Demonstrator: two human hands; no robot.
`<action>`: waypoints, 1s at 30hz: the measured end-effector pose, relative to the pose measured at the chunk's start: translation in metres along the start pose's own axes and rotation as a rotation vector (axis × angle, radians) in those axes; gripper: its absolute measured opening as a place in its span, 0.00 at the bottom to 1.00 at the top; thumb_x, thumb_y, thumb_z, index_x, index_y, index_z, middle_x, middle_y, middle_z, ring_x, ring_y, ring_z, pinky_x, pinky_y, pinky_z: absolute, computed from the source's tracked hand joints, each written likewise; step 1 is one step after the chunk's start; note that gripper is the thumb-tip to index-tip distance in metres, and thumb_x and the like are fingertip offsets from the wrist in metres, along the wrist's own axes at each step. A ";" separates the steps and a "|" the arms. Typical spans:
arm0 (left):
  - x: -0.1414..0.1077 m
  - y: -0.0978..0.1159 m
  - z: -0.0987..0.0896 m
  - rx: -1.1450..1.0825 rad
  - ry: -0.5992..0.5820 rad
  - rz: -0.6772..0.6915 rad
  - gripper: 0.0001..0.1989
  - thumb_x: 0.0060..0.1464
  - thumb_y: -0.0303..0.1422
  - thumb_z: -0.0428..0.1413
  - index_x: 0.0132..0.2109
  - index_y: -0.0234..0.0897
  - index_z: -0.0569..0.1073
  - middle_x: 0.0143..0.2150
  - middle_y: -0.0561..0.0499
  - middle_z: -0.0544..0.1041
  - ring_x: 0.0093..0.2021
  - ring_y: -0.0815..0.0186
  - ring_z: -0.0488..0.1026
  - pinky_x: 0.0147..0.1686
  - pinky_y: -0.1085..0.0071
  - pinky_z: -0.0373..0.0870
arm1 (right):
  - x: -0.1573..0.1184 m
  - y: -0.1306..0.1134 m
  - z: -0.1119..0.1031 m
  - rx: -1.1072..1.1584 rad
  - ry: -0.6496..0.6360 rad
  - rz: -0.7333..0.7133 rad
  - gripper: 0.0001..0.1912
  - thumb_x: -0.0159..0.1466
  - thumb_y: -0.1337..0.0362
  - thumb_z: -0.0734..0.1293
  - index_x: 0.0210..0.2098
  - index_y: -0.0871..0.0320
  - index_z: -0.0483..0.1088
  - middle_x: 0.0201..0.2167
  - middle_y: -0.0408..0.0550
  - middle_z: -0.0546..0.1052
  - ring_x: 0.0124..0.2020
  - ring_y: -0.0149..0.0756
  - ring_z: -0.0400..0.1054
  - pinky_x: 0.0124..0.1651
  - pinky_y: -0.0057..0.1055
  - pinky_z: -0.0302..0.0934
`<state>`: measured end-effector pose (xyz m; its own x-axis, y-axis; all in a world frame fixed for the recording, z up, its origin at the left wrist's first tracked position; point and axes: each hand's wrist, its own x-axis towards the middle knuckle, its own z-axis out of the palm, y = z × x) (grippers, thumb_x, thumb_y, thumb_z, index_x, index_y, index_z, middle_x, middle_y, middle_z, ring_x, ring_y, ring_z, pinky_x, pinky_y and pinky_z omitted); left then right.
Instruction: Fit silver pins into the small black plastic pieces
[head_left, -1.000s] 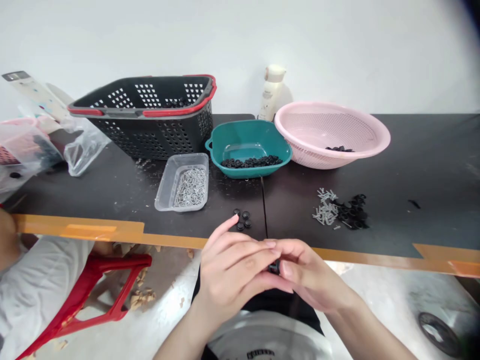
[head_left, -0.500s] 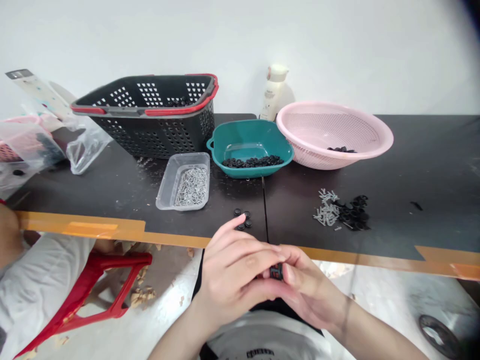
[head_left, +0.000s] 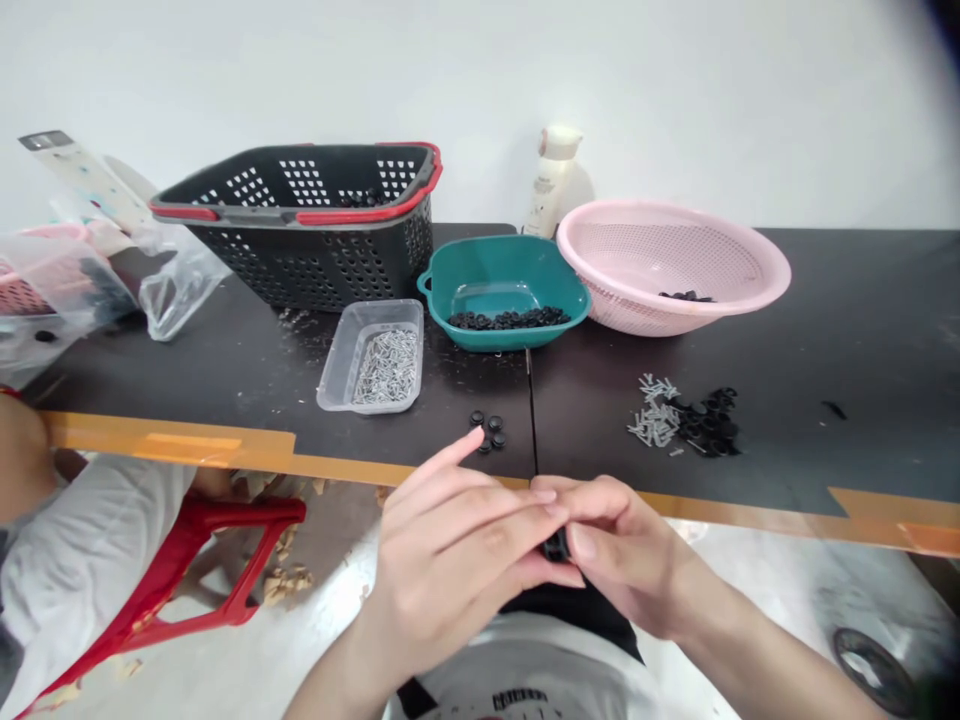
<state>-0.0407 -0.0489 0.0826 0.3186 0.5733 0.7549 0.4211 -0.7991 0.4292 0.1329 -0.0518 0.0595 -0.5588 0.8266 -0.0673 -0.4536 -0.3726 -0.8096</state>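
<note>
Between my hands, just off the table's front edge, is a small black plastic part [head_left: 556, 546], mostly covered by fingers. My left hand [head_left: 465, 560] pinches it from the left, its little finger raised. From the right, the thumb and fingers of my right hand [head_left: 626, 550] close on the same part. Beyond my left fingertips lie several small black round pieces [head_left: 494, 423] on the table. Farther right is a heap of silver screws or pins [head_left: 657, 424] beside a pile of black plastic pieces [head_left: 709, 425].
Behind stand a clear tub [head_left: 330, 385] of metal pins, a teal basin [head_left: 480, 255] with black parts, a pink colander [head_left: 772, 270], a black basket [head_left: 315, 260] and a white bottle [head_left: 553, 180]. A person in white [head_left: 97, 530] sits at left by a red stool [head_left: 247, 560].
My hands stay together around the black part, which has turned slightly: its reddish face no longer shows. The left hand has shifted a little left. The whole view has moved slightly.
</note>
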 end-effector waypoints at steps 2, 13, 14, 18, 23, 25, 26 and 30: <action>0.000 0.002 0.000 0.026 -0.010 0.001 0.08 0.55 0.34 0.61 0.41 0.35 0.78 0.36 0.53 0.83 0.32 0.70 0.78 0.56 0.61 0.71 | -0.003 0.001 0.004 0.023 0.046 0.006 0.08 0.60 0.57 0.73 0.32 0.54 0.81 0.31 0.45 0.72 0.34 0.32 0.66 0.39 0.28 0.62; -0.008 0.003 0.003 0.098 0.009 0.014 0.08 0.58 0.31 0.58 0.43 0.32 0.77 0.37 0.50 0.83 0.34 0.69 0.78 0.58 0.60 0.69 | -0.011 0.007 0.019 0.107 0.225 0.075 0.10 0.62 0.57 0.70 0.33 0.57 0.78 0.32 0.47 0.76 0.35 0.35 0.67 0.44 0.34 0.63; -0.008 0.002 0.002 0.065 0.008 0.000 0.08 0.57 0.31 0.59 0.43 0.33 0.77 0.36 0.51 0.83 0.34 0.69 0.78 0.58 0.59 0.69 | -0.010 0.004 0.015 0.076 0.175 0.080 0.10 0.63 0.57 0.70 0.33 0.57 0.78 0.31 0.47 0.76 0.34 0.34 0.67 0.42 0.32 0.63; -0.005 -0.002 -0.001 -0.040 -0.057 -0.041 0.11 0.55 0.31 0.62 0.45 0.35 0.76 0.39 0.51 0.82 0.38 0.68 0.78 0.58 0.60 0.68 | -0.002 -0.011 0.001 -0.022 0.036 0.120 0.09 0.59 0.58 0.73 0.33 0.59 0.79 0.25 0.44 0.74 0.27 0.29 0.65 0.35 0.27 0.62; -0.001 -0.008 -0.002 -0.106 -0.122 0.022 0.12 0.57 0.31 0.59 0.48 0.31 0.75 0.44 0.46 0.81 0.44 0.67 0.78 0.59 0.62 0.66 | 0.004 -0.031 -0.008 -0.191 -0.136 0.174 0.10 0.62 0.59 0.71 0.34 0.59 0.79 0.23 0.42 0.73 0.23 0.27 0.63 0.29 0.26 0.60; 0.001 -0.010 -0.002 -0.110 -0.123 0.048 0.11 0.58 0.32 0.58 0.46 0.31 0.76 0.44 0.46 0.81 0.43 0.67 0.77 0.60 0.61 0.66 | 0.007 -0.036 -0.009 -0.260 -0.172 0.164 0.09 0.62 0.60 0.71 0.35 0.59 0.79 0.24 0.43 0.73 0.24 0.27 0.63 0.30 0.26 0.60; 0.002 -0.011 -0.002 -0.099 -0.114 0.062 0.10 0.58 0.32 0.58 0.46 0.32 0.76 0.44 0.46 0.81 0.43 0.67 0.77 0.59 0.61 0.67 | 0.009 -0.037 -0.009 -0.272 -0.180 0.156 0.09 0.61 0.60 0.71 0.36 0.59 0.79 0.25 0.43 0.73 0.24 0.27 0.63 0.30 0.26 0.60; 0.006 -0.010 -0.002 -0.005 -0.026 0.087 0.09 0.58 0.33 0.58 0.44 0.34 0.77 0.41 0.48 0.82 0.38 0.67 0.77 0.56 0.59 0.70 | 0.012 -0.030 -0.005 -0.209 -0.119 0.078 0.08 0.59 0.58 0.73 0.32 0.56 0.80 0.26 0.43 0.72 0.26 0.29 0.61 0.31 0.28 0.58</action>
<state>-0.0444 -0.0379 0.0841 0.3760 0.5060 0.7763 0.3864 -0.8471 0.3650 0.1428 -0.0284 0.0803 -0.6699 0.7387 -0.0748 -0.2594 -0.3272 -0.9086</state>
